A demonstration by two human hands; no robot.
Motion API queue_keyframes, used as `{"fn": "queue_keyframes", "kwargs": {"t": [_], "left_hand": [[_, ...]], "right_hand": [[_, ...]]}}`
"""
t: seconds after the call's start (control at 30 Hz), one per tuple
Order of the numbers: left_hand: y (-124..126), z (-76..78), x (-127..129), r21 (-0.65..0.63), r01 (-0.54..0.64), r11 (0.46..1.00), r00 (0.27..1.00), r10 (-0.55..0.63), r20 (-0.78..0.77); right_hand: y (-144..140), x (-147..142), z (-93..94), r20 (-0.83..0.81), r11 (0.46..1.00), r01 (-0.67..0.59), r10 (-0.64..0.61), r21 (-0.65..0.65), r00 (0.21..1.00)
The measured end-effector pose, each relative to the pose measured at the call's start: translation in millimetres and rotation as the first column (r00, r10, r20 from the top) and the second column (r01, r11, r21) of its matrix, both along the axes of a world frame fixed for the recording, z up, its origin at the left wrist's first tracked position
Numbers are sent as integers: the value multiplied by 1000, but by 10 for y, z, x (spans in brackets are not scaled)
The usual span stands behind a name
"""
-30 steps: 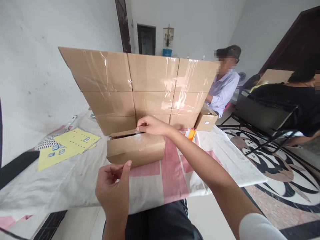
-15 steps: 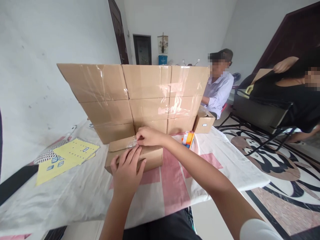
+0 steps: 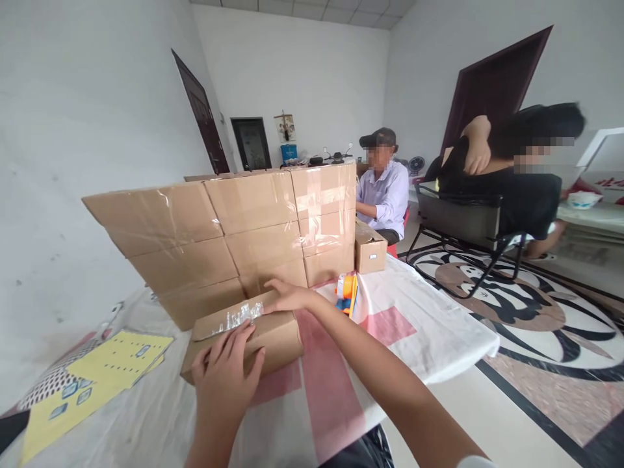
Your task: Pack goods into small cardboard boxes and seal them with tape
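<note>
A long cardboard box lies on the table in front of me, with a crinkled strip of clear tape along its top seam. My left hand rests on the near top edge of this box, fingers spread and holding nothing. Across the right end of the top lies my right hand, its fingers stretched out near the end of the tape strip; some fingertips are hidden. An orange and blue tape dispenser stands on the cloth to the right of the box.
Behind the box rises a wall of stacked, taped cartons. A smaller labelled carton stands at its right end. Yellow label sheets lie at the left on the tablecloth. Two people sit beyond, one on a black chair.
My right hand has gone from a pinch at the tape to lying with fingers stretched over the box's right end. My left hand stays on the box. The view has turned right and up.
</note>
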State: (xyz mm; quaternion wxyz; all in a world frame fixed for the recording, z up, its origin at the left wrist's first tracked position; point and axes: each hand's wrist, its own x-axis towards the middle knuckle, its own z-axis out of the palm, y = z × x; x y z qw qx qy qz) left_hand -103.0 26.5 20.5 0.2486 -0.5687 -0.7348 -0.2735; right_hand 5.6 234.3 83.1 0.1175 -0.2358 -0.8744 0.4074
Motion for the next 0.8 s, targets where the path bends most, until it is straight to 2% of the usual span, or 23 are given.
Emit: {"fn": "queue_keyframes", "kwargs": {"t": [0.13,0.17,0.27,0.37,0.47,0.57,0.63,0.7,0.73,0.8], "left_hand": [[-74,-14,-96,-11,-2,1000,1000,2,-14],[-95,-30,-117,1,13,1000,999,-13,-39],[-166,-94,-136,50,93,994,988,-85,-129],[-256,-162,-31,154,136,979,979,-109,-171],[-334,-218,211,249,194,949,966,-141,-215],[-352,-219,552,302,281,911,950,-220,-221],[-325,-158,820,320,377,869,923,-326,-204],[-268,-37,1115,310,500,809,866,-462,-191],[-228,39,1271,298,560,773,828,-529,-183],[-117,201,1593,271,664,697,744,-650,-154]], "right_hand": [[-157,460,-355,-215,967,-172,130,-189,968],[-234,543,-432,-253,965,-191,141,-182,957],[-507,666,-605,-338,983,-179,154,-43,928],[-764,699,-691,-450,992,-64,105,106,887],[-976,856,-706,-576,982,68,46,175,816],[-1199,1258,-655,-636,968,163,-3,193,771],[-1391,1630,-591,-669,951,250,-66,183,741],[-1613,2025,-516,-686,911,377,-165,171,709],[-1725,2215,-480,-681,873,454,-224,178,698],[-1915,2554,-420,-667,753,622,-352,216,657]]}}
